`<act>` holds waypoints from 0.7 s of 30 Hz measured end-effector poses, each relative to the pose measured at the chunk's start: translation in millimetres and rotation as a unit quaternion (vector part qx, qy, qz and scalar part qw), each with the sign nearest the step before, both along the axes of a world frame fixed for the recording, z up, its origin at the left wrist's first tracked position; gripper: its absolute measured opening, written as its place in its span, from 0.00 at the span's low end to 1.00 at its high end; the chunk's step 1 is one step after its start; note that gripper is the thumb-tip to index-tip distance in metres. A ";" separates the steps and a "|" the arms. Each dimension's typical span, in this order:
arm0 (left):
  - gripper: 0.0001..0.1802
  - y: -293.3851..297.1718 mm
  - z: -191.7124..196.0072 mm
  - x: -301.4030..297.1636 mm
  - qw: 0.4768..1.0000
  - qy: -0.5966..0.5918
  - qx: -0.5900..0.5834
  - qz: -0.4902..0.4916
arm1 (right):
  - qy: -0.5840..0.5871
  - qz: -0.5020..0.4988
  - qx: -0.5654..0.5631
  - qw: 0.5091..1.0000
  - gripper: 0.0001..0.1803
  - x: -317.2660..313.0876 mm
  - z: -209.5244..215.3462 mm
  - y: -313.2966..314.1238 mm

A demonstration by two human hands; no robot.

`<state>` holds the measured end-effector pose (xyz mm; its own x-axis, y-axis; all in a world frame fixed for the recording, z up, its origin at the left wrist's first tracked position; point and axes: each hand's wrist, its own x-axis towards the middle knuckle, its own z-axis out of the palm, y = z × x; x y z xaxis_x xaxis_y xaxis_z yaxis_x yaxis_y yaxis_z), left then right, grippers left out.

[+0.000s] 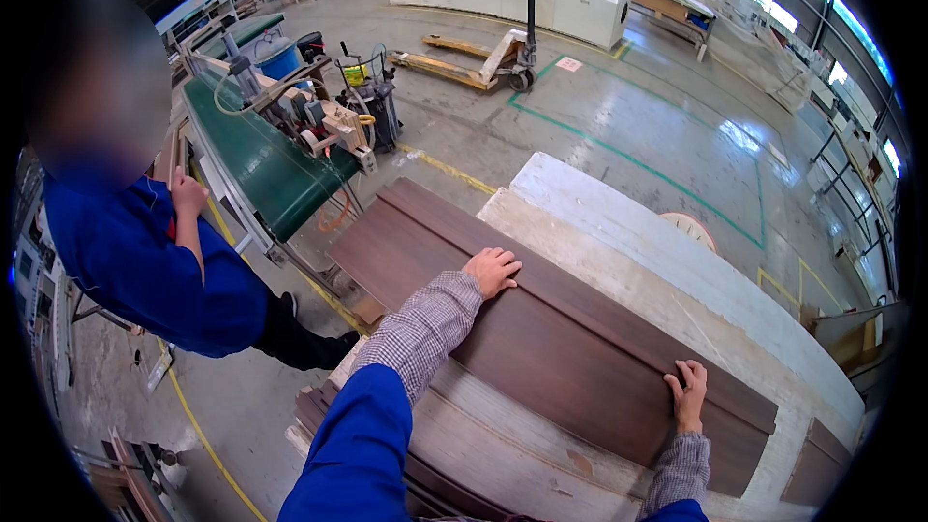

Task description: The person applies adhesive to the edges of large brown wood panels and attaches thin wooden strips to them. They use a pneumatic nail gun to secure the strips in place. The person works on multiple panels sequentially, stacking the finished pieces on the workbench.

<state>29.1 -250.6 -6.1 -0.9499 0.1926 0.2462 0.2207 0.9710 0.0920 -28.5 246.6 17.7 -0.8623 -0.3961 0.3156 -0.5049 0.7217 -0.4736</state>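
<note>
A long dark brown wood-grain panel with a raised ridge along its length lies slantwise over a worn, pale worktable. Its far left end juts past the table. My left hand is closed over the ridge near the panel's middle, fingers bent and close together. Toward the near right end, my right hand grips the same ridge, with the thumb on one side and the fingers bent over the top. The fingertips of both hands are partly hidden against the panel.
A co-worker in blue stands at left beside a green conveyor belt with a machine on its end. More brown boards are stacked under the table's left edge. Another brown piece lies at right. A pallet jack stands farther off.
</note>
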 end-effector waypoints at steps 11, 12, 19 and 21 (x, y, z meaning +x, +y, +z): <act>0.32 -33.5 -11.7 -7.5 0.983 -0.170 0.026 0.064 | 0.012 0.013 -0.078 0.997 0.21 -25.4 -29.0 -6.1; 0.33 -22.6 -25.0 -11.1 0.987 -0.141 0.009 0.079 | 0.044 -0.013 -0.029 0.999 0.23 -26.0 -25.3 -9.1; 0.37 204.3 22.1 40.4 0.988 -0.123 0.058 -0.068 | 0.033 -0.194 -0.010 0.980 0.37 120.2 9.4 15.8; 0.35 251.1 6.8 61.2 0.989 -0.071 0.082 -0.099 | 0.052 -0.228 0.065 0.970 0.37 168.8 8.4 74.4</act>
<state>90.3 0.5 0.7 -0.9245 0.3476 0.1565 0.3793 0.8794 0.2878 140.3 320.9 26.0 -0.9233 -0.0222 0.3834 -0.1586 0.9313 -0.3279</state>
